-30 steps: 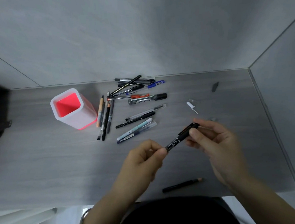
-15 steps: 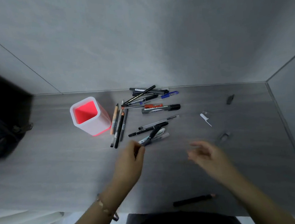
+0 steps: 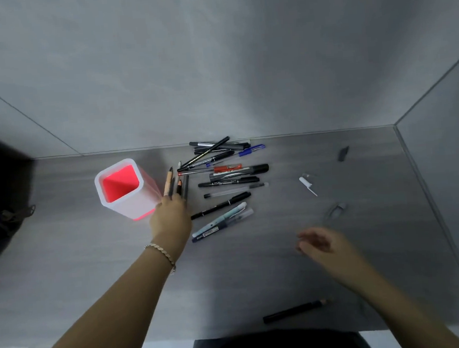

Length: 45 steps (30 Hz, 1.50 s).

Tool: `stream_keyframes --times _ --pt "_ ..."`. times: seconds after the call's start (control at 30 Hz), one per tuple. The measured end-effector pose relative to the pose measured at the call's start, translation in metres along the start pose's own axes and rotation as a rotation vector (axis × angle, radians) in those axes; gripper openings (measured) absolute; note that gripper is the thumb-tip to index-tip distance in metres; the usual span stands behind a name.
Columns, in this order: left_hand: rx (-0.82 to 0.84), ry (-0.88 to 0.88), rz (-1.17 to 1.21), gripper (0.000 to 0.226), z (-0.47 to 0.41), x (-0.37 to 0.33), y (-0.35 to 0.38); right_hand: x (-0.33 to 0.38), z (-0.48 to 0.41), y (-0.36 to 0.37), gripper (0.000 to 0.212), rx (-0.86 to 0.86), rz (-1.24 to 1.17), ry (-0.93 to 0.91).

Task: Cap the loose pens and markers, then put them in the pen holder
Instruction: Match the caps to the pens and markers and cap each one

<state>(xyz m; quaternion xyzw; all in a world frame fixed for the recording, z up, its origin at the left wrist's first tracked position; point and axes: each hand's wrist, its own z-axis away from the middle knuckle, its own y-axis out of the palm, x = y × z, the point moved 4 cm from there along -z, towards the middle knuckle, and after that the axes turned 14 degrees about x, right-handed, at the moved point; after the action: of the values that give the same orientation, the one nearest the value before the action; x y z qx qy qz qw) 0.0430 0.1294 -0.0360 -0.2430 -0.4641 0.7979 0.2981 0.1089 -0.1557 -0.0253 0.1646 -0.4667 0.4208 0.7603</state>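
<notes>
My left hand lies over the near ends of the little bundle of pencils and thin pens, just beside the white square pen holder with the pink inside, which stands toward the left back of the grey wood-grain worktop. Seen from behind, I cannot tell whether my fingers have closed on any of them. My right hand hovers loose and bare over the right front part, blurred. I see only pink inside the holder, so I judge nothing has gone in yet. The heap of pens and markers lies at the middle of the back edge. A white cap, a dark cap and a clear cap lie apart toward the right edge, and a black pencil lies by the front edge. Nearly all the work is left.
</notes>
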Motion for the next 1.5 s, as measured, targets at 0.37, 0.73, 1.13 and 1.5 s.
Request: stream_keyframes --times 0.37,0.73,1.13,1.5 --pt "0.209 -0.084 0.521 0.032 0.034 -0.006 -0.016 -0.015 0.006 -0.034 0.015 -0.098 0.118 0.065" --pt "0.322 0.232 0.981 0.032 0.085 -0.065 -0.008 0.021 -0.101 -0.155 0.034 -0.428 0.660 0.117" --pt "0.275 0.337 0.938 0.015 0.106 -0.064 -0.009 -0.002 -0.085 -0.139 0.028 -0.632 0.465 0.063" --pt "0.348 0.442 0.971 0.009 0.130 -0.071 -0.014 0.067 0.035 -0.062 0.023 -0.294 -0.258 -0.221"
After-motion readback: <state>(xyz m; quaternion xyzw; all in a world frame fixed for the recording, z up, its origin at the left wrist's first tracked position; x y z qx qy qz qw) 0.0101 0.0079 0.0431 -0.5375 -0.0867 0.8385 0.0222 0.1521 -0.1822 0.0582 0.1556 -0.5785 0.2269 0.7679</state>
